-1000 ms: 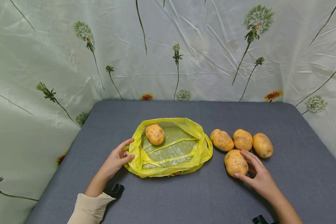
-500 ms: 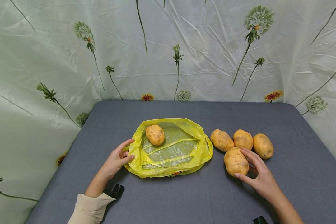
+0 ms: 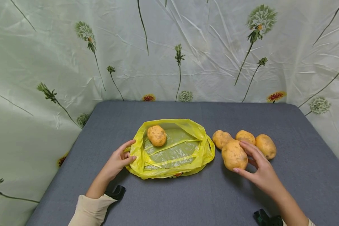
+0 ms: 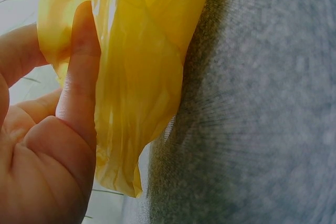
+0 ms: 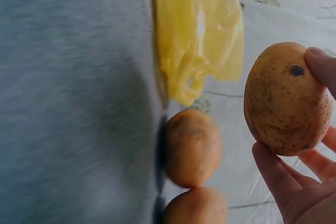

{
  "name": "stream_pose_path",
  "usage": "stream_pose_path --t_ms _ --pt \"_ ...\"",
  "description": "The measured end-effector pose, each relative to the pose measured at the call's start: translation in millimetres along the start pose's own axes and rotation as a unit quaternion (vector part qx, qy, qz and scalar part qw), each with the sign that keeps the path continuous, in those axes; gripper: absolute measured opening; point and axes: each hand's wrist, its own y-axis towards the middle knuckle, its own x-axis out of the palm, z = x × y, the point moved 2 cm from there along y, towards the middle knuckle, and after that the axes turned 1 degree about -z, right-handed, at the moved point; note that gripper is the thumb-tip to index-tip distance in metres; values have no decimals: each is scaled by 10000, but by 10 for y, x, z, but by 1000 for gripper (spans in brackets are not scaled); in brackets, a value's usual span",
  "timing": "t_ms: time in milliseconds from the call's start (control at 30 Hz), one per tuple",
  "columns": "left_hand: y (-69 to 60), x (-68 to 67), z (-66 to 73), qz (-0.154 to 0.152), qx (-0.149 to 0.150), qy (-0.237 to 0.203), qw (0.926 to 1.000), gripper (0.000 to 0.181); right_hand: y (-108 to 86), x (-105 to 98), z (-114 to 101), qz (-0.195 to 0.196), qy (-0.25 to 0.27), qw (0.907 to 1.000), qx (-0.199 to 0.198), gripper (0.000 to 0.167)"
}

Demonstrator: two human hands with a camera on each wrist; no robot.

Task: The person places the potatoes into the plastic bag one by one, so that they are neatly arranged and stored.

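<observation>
Left hand (image 3: 116,163), half-curled, holds a crinkly plastic bag (image 3: 158,173) — right hand (image 3: 264,175), likewise, a speckled, rounded potato (image 3: 234,155).

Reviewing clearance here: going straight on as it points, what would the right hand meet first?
Probably the potato beside the yellow bag, past the held potato; depth is unclear, so it might pass above.

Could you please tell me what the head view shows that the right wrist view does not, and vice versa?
Only the head view: the left grip touching the yellow bag, the potato inside it, and three loose potatoes on the table, against two in the wrist view.

Only the right wrist view: a dark spot on the held potato.

Both: the right grip holding that potato, the bag, the table, and the flowered backdrop.
</observation>
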Motion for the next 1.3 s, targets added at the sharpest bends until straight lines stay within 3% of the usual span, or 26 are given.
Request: stream_pose_path --t_ms 300,467,600,800,1100,1300 --pt "0 -6 -2 1 -47 -13 10000 62 250 73 -137 -254 158 9994 -147 90" --pt "-2 -9 -15 11 -44 -1 10000 61 431 149 -348 -349 214 9987 -305 85" --pt "-1 -11 -23 3 4 40 10000 61 575 238 -522 -453 546 9959 -557 79" --pt "2 -11 -25 -5 -21 28 10000 61 716 394 -592 -478 898 9928 -628 76" --pt "3 -7 -39 -48 -64 -49 10000 62 890 641 -552 -790 1158 9901 -106 72" --pt "-3 -8 -26 -39 -60 -86 9999 62 1012 850 -416 -1033 1650 9798 449 72"
